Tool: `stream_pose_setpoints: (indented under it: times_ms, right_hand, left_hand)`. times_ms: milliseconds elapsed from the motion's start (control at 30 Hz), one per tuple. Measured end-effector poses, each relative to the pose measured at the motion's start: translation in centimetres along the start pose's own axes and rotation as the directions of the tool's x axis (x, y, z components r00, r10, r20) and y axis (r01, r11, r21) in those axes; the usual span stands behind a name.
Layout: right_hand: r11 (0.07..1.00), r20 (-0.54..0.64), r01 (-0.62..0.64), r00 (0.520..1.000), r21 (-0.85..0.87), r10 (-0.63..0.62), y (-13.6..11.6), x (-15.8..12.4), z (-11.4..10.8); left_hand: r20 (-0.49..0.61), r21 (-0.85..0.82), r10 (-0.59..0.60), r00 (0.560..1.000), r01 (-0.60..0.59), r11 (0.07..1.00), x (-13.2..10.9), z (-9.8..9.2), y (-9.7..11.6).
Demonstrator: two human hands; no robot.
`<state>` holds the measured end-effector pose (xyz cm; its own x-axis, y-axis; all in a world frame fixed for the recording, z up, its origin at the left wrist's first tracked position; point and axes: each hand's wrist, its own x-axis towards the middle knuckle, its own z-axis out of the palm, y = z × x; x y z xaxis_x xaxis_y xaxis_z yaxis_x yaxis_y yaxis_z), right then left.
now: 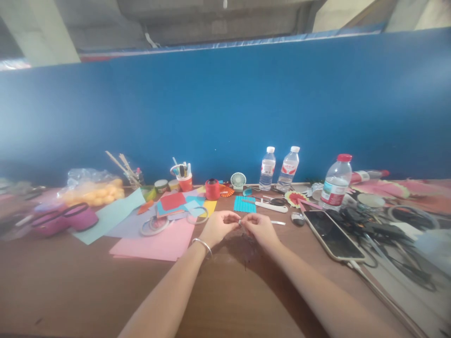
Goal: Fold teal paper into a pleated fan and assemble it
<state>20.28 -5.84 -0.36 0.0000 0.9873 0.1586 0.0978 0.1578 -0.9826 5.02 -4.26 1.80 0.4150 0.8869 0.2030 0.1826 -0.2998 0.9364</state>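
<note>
My left hand point(221, 228), with a silver bangle at the wrist, and my right hand point(260, 230) meet over the middle of the brown table. Their fingertips pinch together around something small and greyish, too tiny to name. Just beyond them lie a turquoise corrugated sheet point(244, 204) and a white-handled knife point(271, 206). To the left of my left hand is a stack of pink paper point(155, 245) with rolls of tape point(155, 226) on top. A small dark, rounded object point(298, 218) sits to the right of my right hand.
A phone point(333, 234) on a charging cable lies at right, beside tangled black cables point(391, 234). Bottles point(268, 169) stand along the blue partition point(225, 103). A red cup of pens point(185, 182), a small fan point(238, 180) and a bag of yellow pieces point(93, 190) are at the back.
</note>
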Motion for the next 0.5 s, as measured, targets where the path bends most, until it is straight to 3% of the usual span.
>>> stream_pose_setpoints:
  times_ms: [300,500]
  right_hand:
    - [0.999,-0.004,0.003,1.0,-0.042,-0.003,0.01,-0.06,-0.02]
    - [0.999,-0.005,-0.011,1.0,-0.049,0.011,0.17,-0.07,0.06]
  left_hand:
    - [-0.008,0.071,0.036,0.999,-0.035,0.997,-0.16,0.0,0.37]
    - [0.005,-0.002,0.043,0.999,-0.043,0.999,-0.17,0.04,0.51]
